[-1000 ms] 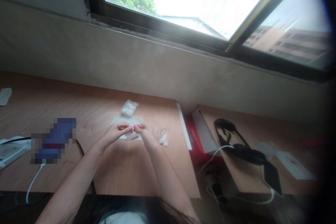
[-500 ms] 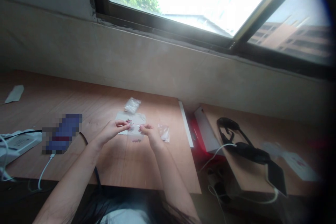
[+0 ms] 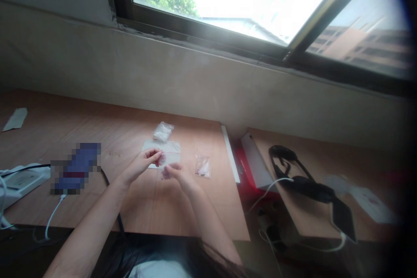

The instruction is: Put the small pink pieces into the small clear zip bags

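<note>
A small clear plastic zip bag [image 3: 171,155] with a thin red line along its top hangs over a pale sheet [image 3: 176,146] on the desk. My left hand [image 3: 147,161] pinches the bag's left end between thumb and fingertips. Just below the bag, my right hand [image 3: 174,171] has its fingers closed at the lower part, where small dark red pieces were visible earlier. The fingertips are smeared by motion, and whatever they grip is hidden. Beyond the sheet lies a clear packet [image 3: 163,131]. To the right is another clear bag [image 3: 203,166] with something whitish inside.
On the wooden desk [image 3: 143,208], a pixelated blue phone-like object [image 3: 80,167] and a white power strip [image 3: 26,180] sit left, with cables. A paper scrap [image 3: 15,119] lies far left. Right, a second table holds a black strapped device [image 3: 302,186]. A gap separates the tables.
My right hand has moved down and left from the bag's top right end to its lower part. My left hand keeps its pinch. The red pieces are now hidden.
</note>
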Motion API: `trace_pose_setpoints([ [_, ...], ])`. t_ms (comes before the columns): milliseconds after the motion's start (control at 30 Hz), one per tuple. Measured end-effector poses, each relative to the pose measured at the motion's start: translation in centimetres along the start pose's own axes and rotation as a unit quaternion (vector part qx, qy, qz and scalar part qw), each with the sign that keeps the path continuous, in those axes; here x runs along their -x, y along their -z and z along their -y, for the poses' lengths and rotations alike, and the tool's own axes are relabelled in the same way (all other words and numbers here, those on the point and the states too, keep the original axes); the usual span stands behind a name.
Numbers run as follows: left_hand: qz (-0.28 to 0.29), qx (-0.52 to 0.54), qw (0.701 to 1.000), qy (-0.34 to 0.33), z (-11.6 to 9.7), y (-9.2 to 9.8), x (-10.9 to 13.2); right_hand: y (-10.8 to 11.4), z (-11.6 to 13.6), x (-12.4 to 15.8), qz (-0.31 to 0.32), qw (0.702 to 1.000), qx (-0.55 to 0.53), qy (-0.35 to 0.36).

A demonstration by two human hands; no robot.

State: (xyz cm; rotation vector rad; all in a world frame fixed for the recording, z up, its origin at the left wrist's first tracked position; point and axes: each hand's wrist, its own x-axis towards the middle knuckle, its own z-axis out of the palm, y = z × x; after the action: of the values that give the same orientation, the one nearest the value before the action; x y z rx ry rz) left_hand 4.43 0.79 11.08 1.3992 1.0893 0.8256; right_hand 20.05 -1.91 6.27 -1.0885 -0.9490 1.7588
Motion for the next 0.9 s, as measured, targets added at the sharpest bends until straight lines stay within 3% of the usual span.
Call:
trace_pose_setpoints([
  [67,0.0,0.008,1.0,0.011,0.7,-0.2,-0.5,0.8,-0.8,-0.2,-0.051,0.999,0.017,-0.007],
  [167,0.008,0.022,1.0,0.014,2.6,-0.2,-1.4,3.4,-1.1,-0.7,-0.18,0.981,0.064,0.017],
  [233,0.002,0.017,1.0,0.003,4.3,0.2,-1.9,5.6,-0.9,-0.8,-0.28,0.953,0.103,0.053],
  [333,-0.057,-0.03,0.998,0.009,7.0,1.4,-2.4,8.4,-0.5,-0.6,-0.379,0.908,0.167,0.061],
  [433,-0.12,-0.108,0.986,0.036,9.8,2.6,-2.4,9.8,-0.5,0.1,-0.429,0.867,0.248,0.045],
  [600,-0.115,-0.242,0.963,0.028,13.0,2.9,-1.7,9.7,-1.1,1.0,-0.474,0.758,0.448,0.011],
  [733,-0.123,-0.311,0.942,0.009,13.9,2.7,-1.3,9.7,-1.7,0.6,-0.496,0.673,0.548,-0.041],
  [900,-0.128,-0.33,0.935,-0.032,14.3,2.8,-1.3,9.6,-2.5,-0.1,-0.533,0.598,0.595,-0.059],
])
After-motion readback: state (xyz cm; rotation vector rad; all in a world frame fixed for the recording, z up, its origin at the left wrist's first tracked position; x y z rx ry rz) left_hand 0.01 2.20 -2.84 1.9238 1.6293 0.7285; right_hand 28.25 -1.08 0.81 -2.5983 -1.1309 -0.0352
